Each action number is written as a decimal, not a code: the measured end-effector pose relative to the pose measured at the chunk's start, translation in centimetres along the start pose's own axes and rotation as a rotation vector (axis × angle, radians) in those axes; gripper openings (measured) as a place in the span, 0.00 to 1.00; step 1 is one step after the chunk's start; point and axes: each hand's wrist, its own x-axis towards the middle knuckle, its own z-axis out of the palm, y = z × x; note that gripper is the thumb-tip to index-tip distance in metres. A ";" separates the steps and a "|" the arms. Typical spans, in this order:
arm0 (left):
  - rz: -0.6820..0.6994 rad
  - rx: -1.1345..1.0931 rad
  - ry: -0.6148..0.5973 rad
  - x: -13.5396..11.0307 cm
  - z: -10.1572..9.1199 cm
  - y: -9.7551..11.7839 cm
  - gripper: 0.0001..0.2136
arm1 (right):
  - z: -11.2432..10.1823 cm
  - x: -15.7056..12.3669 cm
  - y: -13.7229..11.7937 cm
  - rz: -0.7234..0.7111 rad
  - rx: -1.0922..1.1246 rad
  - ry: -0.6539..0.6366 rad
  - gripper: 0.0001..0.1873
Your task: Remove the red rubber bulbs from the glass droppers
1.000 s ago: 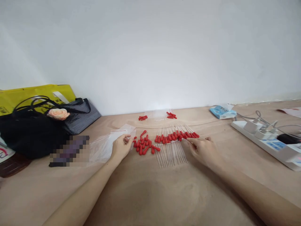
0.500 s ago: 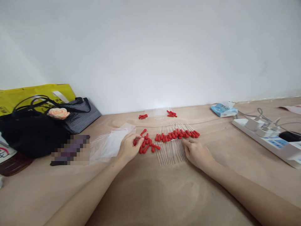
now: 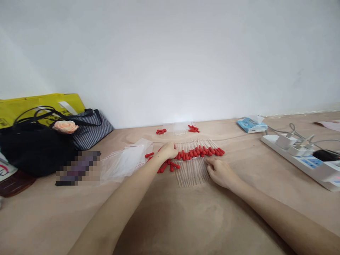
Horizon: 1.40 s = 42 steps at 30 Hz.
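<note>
A row of clear glass droppers with red rubber bulbs lies across the table, the slim tubes pointing away. Just below it is a second row of clear glass tubes. My left hand is closed at the left end of the upper row, a bit of red rubber bulb showing at its fingertips. Loose red bulbs lie partly hidden under that wrist. At the right end of the tubes, my right hand rests with curled fingers; what its fingertips hold, if anything, is hidden.
Clear zip bags lie at left. Behind the rows are more red bulbs and another clear bag by the wall. A tissue pack and a power strip sit at right; a black bag stands at far left.
My left hand has moved right and away from me, from the loose bulbs to the upper row's left end. The right hand stays at almost the same place.
</note>
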 end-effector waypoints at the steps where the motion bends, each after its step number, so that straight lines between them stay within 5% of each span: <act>1: -0.022 0.008 -0.031 0.3 -0.1 0.2 0.07 | 0.0 0.0 0.0 -0.005 -0.002 -0.002 0.11; 8: -0.077 0.025 -0.126 0.9 -0.1 1.5 0.07 | 0.3 0.1 0.3 -0.082 0.042 0.037 0.12; 16: 0.026 -0.051 0.176 0.0 -2.5 0.3 0.13 | 0.0 -0.3 -0.2 0.054 0.177 0.239 0.13; 19: 0.178 -0.098 0.300 -2.1 -2.6 -1.1 0.13 | -0.7 -0.5 -0.8 0.074 0.200 0.413 0.12; 23: 0.624 -0.015 0.532 -5.8 0.1 -3.4 0.13 | -1.1 -0.9 -1.7 -0.170 0.152 0.617 0.16; 29: 1.032 0.084 0.630 -8.8 3.5 -4.0 0.16 | -0.9 -1.7 -3.3 -0.494 -0.084 0.470 0.19; 36: 1.098 -0.016 0.713 -9.2 3.4 -3.1 0.11 | 0.0 -1.2 -3.5 -0.583 -0.067 0.435 0.10; 42: 0.941 -0.031 0.638 -9.5 3.1 -2.9 0.08 | 0.2 -1.1 -3.3 -0.622 -0.058 0.485 0.08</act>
